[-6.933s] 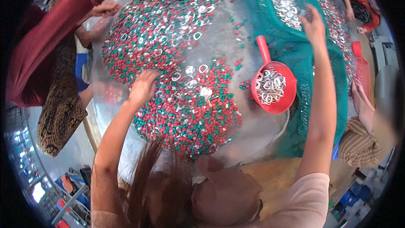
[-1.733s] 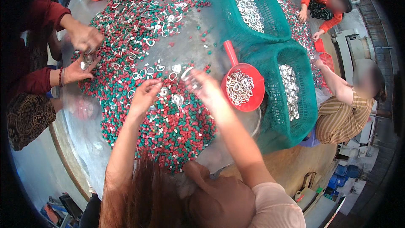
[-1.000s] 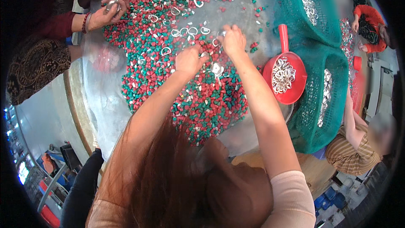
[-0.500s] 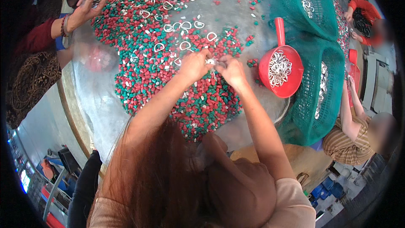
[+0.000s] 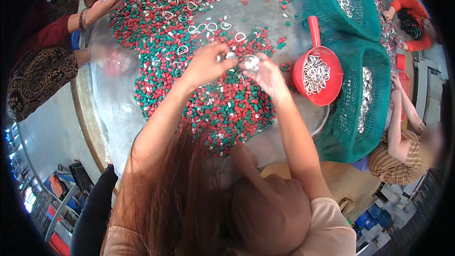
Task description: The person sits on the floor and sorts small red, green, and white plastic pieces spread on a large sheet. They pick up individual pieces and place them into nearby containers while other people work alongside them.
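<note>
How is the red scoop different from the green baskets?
The red scoop is a solid bowl with a handle; the green baskets are mesh with no handle showing. The scoop is much smaller than either basket. The scoop lies on the table, the baskets at its edge. Both hold shiny metal rings.

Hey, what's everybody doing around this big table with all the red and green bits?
A person's left hand and right hand meet over a heap of red and green pieces, both pinching small silvery metal rings. A red scoop of rings sits beside green mesh baskets. Another person's hand works at the table's far left.
</note>
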The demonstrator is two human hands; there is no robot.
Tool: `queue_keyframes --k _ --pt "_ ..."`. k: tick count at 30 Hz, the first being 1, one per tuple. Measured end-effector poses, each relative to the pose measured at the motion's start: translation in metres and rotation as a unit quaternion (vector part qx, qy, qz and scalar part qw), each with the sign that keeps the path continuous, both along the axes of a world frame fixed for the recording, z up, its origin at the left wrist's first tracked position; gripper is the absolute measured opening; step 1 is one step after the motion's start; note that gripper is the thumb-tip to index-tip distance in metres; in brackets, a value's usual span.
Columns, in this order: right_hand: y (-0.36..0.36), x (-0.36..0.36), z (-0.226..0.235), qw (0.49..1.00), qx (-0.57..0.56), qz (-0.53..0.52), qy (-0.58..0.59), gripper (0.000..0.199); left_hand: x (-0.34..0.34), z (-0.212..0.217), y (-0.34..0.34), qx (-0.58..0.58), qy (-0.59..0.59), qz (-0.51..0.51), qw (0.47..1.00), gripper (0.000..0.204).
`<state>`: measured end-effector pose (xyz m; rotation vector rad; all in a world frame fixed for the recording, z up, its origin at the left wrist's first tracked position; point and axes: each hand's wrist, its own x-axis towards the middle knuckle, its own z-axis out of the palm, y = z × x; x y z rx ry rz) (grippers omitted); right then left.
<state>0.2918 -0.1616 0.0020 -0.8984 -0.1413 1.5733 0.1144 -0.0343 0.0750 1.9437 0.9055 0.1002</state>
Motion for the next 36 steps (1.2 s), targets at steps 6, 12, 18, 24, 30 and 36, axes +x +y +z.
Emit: queue_keyframes --k 6,12,18,24,30,36 --pt "0.033 -0.046 0.009 0.992 -0.048 -0.055 0.104 0.029 0.006 0.015 -0.008 0.169 -0.145 -0.014 0.975 0.024" --pt "0.021 -0.026 -0.002 0.986 -0.078 -0.007 0.144 0.021 -0.047 -0.046 -0.007 0.22 0.066 -0.044 0.972 0.016" --pt "0.018 -0.045 0.017 0.976 -0.108 0.123 -0.142 0.028 -0.059 -0.045 -0.005 -0.044 0.018 0.071 0.996 0.02" --pt "0.027 -0.051 0.03 0.983 -0.069 0.056 -0.159 0.029 -0.036 -0.032 0.003 -0.041 -0.114 0.136 0.983 0.021" --pt "-0.001 0.018 0.054 0.997 -0.036 -0.027 -0.064 0.031 -0.037 -0.082 -0.016 0.285 0.091 -0.003 0.954 0.024" --pt "-0.02 0.028 0.036 0.997 0.019 -0.037 0.07 0.033 -0.025 -0.076 -0.009 0.289 0.266 -0.091 0.915 0.026"
